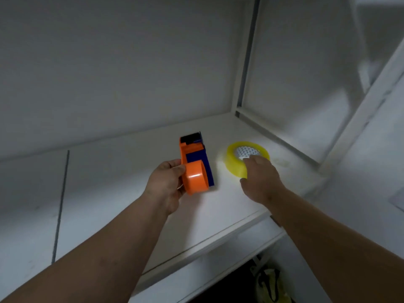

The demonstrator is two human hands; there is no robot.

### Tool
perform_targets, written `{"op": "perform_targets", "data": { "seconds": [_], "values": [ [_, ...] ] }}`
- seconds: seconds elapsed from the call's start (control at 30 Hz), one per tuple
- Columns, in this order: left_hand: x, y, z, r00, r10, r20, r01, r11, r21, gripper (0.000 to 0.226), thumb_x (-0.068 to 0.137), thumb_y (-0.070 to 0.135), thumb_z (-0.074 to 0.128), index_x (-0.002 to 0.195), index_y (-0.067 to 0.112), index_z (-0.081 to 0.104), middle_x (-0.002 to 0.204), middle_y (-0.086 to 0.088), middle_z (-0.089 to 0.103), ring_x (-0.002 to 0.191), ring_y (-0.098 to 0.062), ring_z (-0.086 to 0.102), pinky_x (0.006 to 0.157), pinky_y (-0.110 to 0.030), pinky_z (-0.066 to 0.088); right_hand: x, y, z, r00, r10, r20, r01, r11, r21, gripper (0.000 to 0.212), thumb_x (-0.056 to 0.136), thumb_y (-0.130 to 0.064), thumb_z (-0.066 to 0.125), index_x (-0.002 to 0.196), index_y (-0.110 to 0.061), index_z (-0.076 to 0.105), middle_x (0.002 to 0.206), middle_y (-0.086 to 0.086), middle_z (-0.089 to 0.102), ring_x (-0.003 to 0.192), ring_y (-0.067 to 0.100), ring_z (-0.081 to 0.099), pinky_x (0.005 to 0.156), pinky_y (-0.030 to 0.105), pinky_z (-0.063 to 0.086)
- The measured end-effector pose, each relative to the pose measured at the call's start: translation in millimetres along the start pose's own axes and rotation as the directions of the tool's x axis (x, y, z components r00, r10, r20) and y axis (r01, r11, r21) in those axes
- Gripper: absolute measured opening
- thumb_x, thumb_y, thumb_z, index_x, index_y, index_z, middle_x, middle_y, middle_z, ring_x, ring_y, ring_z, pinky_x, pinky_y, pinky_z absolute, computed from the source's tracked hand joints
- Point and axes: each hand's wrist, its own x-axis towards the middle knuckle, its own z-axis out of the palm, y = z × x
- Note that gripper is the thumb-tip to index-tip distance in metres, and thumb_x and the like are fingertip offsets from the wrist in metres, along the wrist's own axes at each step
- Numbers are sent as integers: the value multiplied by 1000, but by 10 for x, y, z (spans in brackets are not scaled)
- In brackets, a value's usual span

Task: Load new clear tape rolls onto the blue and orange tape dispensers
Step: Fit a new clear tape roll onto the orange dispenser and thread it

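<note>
Head view: the left hand point(167, 184) grips the blue and orange tape dispenser point(195, 164) on the white shelf point(131, 171). Just right of it the tape roll point(237, 160) lies flat under the right hand point(260, 178), whose fingers seem draped, not yet closed.

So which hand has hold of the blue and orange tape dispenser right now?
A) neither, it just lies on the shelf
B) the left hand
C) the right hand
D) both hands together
B: the left hand grips the tape dispenser at its orange drum, while the right hand reaches onto the yellowish tape roll lying flat on the white shelf.
</note>
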Motion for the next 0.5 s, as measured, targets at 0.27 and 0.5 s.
{"op": "perform_targets", "data": {
  "seconds": [0.27,0.5],
  "values": [
    [-101,-145,241,984,26,-177,-34,999,-40,25,98,5,47,119,13,58,108,-7,71,93,-23,69,65,-35,51,375,356,200,995,-63,76,75,983,-167,56,84,-41,52,135,-26,36,138,1,43,131,24,31,107,51,21],
    [-189,-191,296,966,6,-257,-43,989,-138,31,99,3,45,127,9,55,119,-12,68,98,-26,67,68,-37,50,471,410,132,987,-30,157,39,998,-56,44,87,-45,50,127,-29,47,137,2,42,125,30,30,96,46,30]
  ]
}}
